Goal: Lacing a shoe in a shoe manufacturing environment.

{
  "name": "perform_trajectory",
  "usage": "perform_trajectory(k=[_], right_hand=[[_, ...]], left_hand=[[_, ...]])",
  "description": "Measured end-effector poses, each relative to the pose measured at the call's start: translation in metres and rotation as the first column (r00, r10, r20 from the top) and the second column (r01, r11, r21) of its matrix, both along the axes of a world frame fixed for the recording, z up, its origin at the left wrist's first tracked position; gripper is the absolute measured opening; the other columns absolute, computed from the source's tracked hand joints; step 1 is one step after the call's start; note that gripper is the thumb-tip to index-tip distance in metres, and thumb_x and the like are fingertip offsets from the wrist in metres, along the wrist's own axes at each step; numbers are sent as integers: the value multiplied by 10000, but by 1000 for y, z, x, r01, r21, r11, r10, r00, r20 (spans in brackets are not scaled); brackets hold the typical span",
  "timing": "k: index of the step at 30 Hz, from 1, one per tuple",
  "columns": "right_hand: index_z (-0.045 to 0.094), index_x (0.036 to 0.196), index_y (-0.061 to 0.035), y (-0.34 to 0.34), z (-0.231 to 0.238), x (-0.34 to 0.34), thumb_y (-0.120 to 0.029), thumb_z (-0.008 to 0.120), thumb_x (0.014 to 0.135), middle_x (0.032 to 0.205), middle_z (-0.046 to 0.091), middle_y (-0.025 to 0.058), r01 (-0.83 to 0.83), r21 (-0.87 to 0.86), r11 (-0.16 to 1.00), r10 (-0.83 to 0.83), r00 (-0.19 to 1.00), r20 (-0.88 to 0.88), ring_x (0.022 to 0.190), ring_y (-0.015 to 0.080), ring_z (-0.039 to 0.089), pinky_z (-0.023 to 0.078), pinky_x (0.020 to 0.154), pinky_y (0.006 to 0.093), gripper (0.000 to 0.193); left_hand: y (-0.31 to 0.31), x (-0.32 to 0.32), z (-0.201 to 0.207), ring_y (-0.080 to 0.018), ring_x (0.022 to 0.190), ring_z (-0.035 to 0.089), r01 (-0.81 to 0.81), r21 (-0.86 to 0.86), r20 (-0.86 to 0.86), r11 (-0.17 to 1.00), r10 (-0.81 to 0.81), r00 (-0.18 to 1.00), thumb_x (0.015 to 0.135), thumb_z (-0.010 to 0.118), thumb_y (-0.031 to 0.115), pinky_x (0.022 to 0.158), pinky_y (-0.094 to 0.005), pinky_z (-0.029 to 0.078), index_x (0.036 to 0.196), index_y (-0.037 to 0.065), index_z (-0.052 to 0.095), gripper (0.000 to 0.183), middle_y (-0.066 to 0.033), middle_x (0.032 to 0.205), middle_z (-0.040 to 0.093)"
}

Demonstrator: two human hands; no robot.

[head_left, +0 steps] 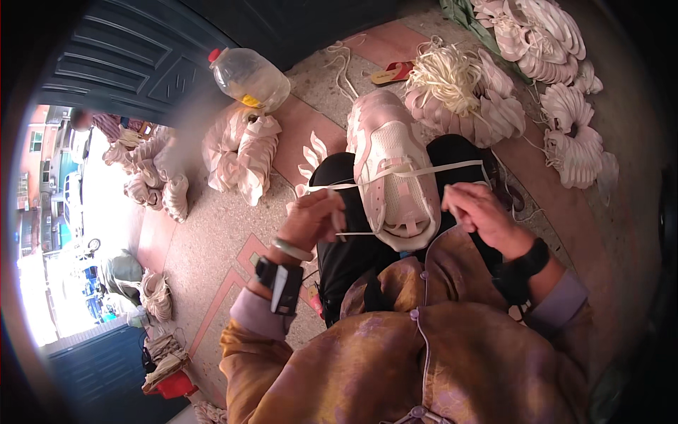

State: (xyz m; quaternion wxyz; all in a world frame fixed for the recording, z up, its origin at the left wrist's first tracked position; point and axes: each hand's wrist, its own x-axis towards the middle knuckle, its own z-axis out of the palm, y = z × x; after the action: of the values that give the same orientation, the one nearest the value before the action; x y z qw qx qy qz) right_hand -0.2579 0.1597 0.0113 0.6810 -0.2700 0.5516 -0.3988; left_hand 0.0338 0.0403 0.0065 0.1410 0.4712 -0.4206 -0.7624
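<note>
A pale pink and white sneaker (395, 141) rests between my knees, its toe pointing away and its opening toward me. A flat cream shoelace (445, 168) is threaded through its upper and stretches out to both sides. On the left of the shoe, my left hand (311, 220) is closed in a pinch, with a thin stretch of lace running from its fingers to the shoe. My right hand (484, 215), to the right of the shoe, has its fingers drawn together at the other side of the lace. Exactly where its fingertips grip is hard to see.
A bundle of loose cream laces (445, 74) lies on stacked pink shoe uppers beyond my right knee. More bundled uppers (244, 152) sit on the left floor and at the far right (572, 134). A clear plastic jug (251, 78) stands by the dark door (127, 53); a slipper (393, 73) lies ahead.
</note>
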Motion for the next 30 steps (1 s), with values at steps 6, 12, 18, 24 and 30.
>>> perform_trajectory(k=[6,12,18,24,30], right_hand=[[554,782,-61,-28,-29,17,-199,548,898,637,518,-26,132,-198,971,-127,991,37,484,32,423,354,427,185,181],[570,815,-77,-59,-38,24,-178,564,884,694,573,-15,329,-259,908,-326,944,57,574,44,510,375,479,185,123],[559,811,-82,-50,-37,24,-165,570,879,701,565,-34,398,-308,864,-391,916,85,602,40,514,375,503,180,107],[538,794,-72,-44,-37,32,-103,564,876,667,547,-43,328,-438,837,-397,915,-74,592,3,478,378,525,164,92],[531,797,-64,-46,-43,32,-106,567,877,644,533,-46,320,-480,817,-434,889,-144,590,5,463,366,524,163,96]], left_hand=[[4,-43,-12,-98,488,559,-62,58,-141,996,70,988,912,500,168,431,-202,437,843,53,541,141,-55,702,619],[-2,-58,-22,-121,567,609,-279,1,-250,960,270,930,911,516,151,520,-230,502,867,52,553,115,-63,732,630],[5,-57,-15,-135,640,640,-358,-62,-310,932,323,894,881,557,94,579,-250,535,924,34,587,80,-76,773,646],[13,-55,-18,-115,635,618,-276,-267,-231,923,217,948,850,576,53,596,-230,508,856,23,608,45,-58,749,641],[18,-58,-15,-62,529,499,-190,-328,-137,926,152,979,852,570,102,491,-189,373,776,39,602,103,-7,648,582]])
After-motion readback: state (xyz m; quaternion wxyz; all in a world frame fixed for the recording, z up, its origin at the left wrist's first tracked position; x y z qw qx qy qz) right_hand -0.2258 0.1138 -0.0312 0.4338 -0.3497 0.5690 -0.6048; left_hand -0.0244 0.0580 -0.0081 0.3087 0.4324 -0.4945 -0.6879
